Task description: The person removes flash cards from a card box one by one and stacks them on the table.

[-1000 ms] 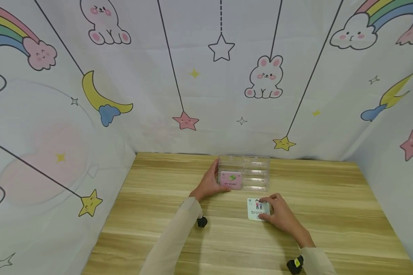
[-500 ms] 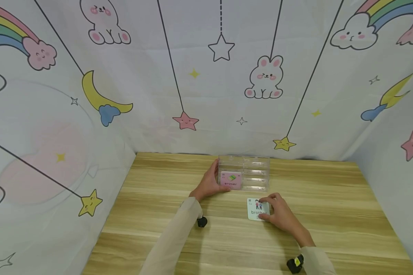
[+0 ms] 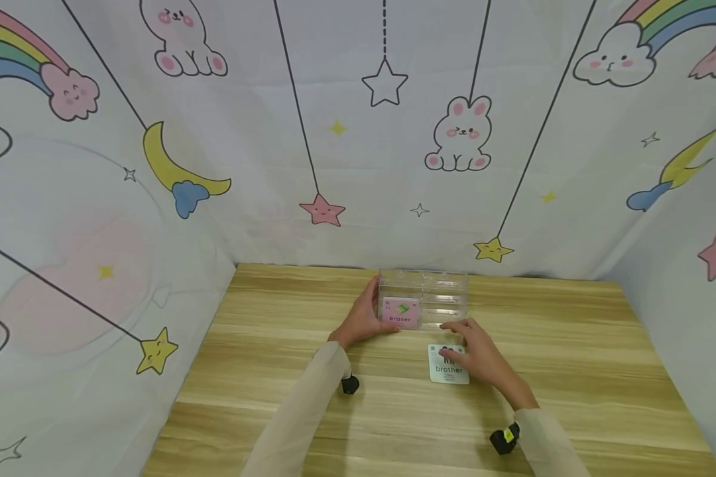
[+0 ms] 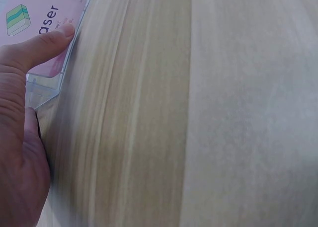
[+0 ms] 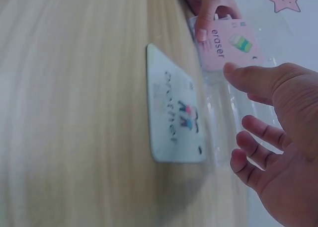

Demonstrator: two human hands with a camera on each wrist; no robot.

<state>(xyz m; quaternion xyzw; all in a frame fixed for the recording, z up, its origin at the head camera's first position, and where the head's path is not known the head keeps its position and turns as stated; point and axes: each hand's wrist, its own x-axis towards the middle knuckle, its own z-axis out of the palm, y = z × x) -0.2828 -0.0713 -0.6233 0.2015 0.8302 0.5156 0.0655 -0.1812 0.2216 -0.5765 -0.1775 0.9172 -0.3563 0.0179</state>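
A clear plastic card box (image 3: 444,281), divided into compartments, stands near the back of the table. In its lower left compartment sits a pink "eraser" card (image 3: 401,313). My left hand (image 3: 360,322) grips the box's left end, thumb over the front edge beside the card; in the left wrist view, that thumb (image 4: 52,40) overlaps the pink card's face. Just in front of the box lies a pale "brother" card (image 3: 449,375). Over its upper part hovers my right hand (image 3: 480,354), thumb and fingers spread apart and holding nothing, fingertips near the box's lower right edge.
The wood-grain table (image 3: 262,397) extends to both sides and toward me. Behind the box hangs a white cloth (image 3: 388,232) printed with stars and rabbits, and similar cloth walls stand at left and right.
My right hand has let go of the "brother" card and moved up and slightly left, toward the box. The card stays on the table. My left hand has not moved.
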